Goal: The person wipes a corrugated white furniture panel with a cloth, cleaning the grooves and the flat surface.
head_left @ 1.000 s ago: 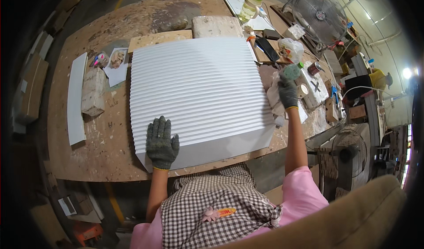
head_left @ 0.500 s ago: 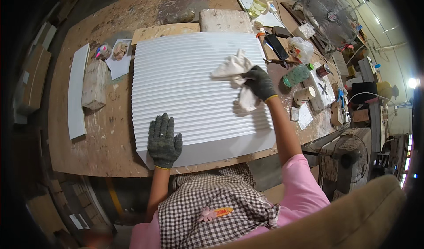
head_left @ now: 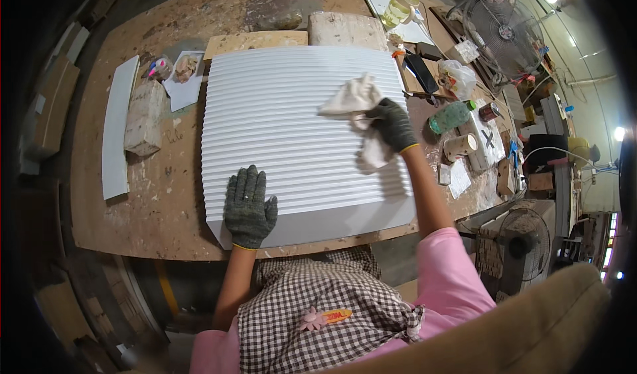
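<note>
A white ribbed panel (head_left: pixel 292 128) with a flat front edge lies on the paint-stained workbench (head_left: pixel 166 201). My left hand (head_left: pixel 250 207), in a dark grey knit glove, rests flat on the panel's near left corner with its fingers stretched out. In the matching glove, my right hand (head_left: pixel 393 125) is closed on a white cloth (head_left: pixel 355 99) over the right part of the panel. Part of the cloth bunches up beyond the fingers, and another part hangs toward me. A shadow falls on the ridges beside it.
Left of the panel are a wrapped block (head_left: pixel 144 119) and a white strip (head_left: pixel 119 132). Another block (head_left: pixel 347 29) touches the far side. On the right stand a green bottle (head_left: pixel 448 117), a paper cup (head_left: pixel 460 147), a phone (head_left: pixel 421 73) and a large fan (head_left: pixel 501 32).
The view has shifted slightly. Both hands stay at nearly the same places on the panel, and the cloth's folds differ a little.
</note>
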Tool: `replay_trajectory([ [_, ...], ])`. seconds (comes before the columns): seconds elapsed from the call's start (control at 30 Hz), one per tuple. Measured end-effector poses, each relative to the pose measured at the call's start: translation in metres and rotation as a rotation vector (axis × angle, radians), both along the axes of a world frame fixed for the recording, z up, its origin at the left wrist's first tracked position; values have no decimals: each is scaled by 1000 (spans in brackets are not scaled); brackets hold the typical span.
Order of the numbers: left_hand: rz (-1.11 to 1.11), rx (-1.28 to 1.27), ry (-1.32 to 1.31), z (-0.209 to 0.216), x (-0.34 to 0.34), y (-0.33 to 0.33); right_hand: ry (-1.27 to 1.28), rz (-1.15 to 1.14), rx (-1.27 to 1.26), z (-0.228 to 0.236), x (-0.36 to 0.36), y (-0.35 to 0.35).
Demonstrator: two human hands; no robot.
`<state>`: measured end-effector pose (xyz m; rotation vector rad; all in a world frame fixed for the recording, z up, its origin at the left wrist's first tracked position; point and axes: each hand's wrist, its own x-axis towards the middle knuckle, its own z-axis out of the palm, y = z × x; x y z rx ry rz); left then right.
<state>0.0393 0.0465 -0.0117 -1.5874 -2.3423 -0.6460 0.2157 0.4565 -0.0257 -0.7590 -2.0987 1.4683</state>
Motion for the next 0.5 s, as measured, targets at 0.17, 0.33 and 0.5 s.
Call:
replay_trajectory([
  [0.17, 6, -27, 14, -4, -1, -7, -291, 127, 779, 16, -73, -76],
  [0.33, 16, -4, 39, -6, -2, -8, -213, 33, 678, 4, 24, 6],
  [0.5, 10, -4, -4, 5, -7, -9, -577, -278, 659, 10, 134, 81],
])
